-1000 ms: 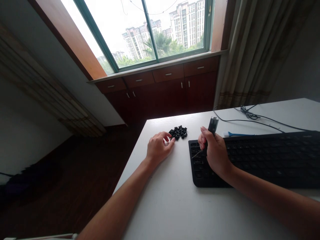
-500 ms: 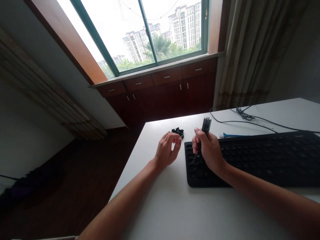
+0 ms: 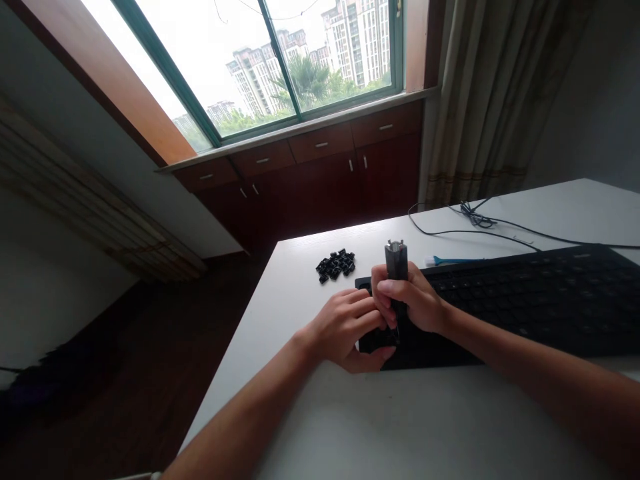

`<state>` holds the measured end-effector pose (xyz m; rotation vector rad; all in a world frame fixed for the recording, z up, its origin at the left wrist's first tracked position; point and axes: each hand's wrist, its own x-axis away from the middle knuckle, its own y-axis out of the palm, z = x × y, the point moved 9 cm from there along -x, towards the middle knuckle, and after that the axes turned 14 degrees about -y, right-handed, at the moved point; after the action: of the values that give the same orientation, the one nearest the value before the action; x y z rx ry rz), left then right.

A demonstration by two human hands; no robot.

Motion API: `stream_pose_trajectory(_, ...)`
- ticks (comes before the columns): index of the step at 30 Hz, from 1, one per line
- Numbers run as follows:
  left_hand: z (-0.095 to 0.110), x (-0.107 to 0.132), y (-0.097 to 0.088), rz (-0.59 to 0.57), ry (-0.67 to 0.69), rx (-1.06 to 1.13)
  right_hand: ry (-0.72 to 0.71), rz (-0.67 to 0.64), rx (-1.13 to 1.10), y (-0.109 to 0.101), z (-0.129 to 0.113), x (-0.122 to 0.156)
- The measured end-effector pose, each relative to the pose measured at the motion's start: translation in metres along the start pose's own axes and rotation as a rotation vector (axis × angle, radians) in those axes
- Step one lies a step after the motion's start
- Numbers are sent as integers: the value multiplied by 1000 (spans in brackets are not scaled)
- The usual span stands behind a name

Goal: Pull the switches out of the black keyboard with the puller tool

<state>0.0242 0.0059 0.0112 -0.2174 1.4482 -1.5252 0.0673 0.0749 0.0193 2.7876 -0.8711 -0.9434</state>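
A black keyboard [image 3: 525,300] lies on the white table [image 3: 400,427]. My right hand [image 3: 410,303] is closed round a dark keycap puller [image 3: 396,261], held upright with its lower end on the keyboard's left end. My left hand [image 3: 350,330] grips the keyboard's left edge, thumb under the front corner, fingers touching my right hand. A small pile of loose black keycaps [image 3: 336,265] sits on the table beyond my left hand.
A blue brush [image 3: 453,261] lies behind the keyboard. A black cable [image 3: 480,227] trails across the table's back. The table's left edge drops to a dark wooden floor. A window, low cabinets and a curtain stand behind.
My left hand left the keycap pile and came right to grip the keyboard's left end. My right hand turned the puller upright and lowered it onto the keys. The camera shifted.
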Motion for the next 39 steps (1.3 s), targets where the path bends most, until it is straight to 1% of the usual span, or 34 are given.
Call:
stream_pose_trajectory(3,0,-2,3,-18,-17,-40,-27,-6,43,-8,-9,-2)
stream_pose_trajectory(7,-1,-3,4,-61,-33,-79,-34,16,153,-21,-12,9)
stream_pose_trajectory(12,4,-4,2,-54,-13,-90,-82,-8,415,-25,-17,23)
stream_pose_trajectory(16,12,-2,1,-23,39,-144,-133,105,633,-30,-26,23)
stream_pose_trajectory(19,13,-2,-2,27,14,-124,-136,148,718,-32,-27,22)
stream_pose_trajectory(22,6,-3,-7,108,-79,-84,-128,141,704,-30,-25,23)
stream_pose_trajectory(24,3,-4,-7,127,-114,-81,-115,141,684,-29,-24,25)
stream_pose_trajectory(27,4,-4,-4,102,-116,-72,-71,163,623,-28,-19,27)
stream_pose_trajectory(31,5,-4,-4,96,-120,-67,3,167,473,-23,-12,26)
stream_pose_trajectory(34,6,-3,-5,111,-93,-103,22,136,404,-18,-10,24)
stream_pose_trajectory(37,7,-3,-8,148,-66,-118,25,111,383,-17,-8,25)
stream_pose_trajectory(39,7,-2,-9,157,-58,-124,33,102,321,-18,-4,26)
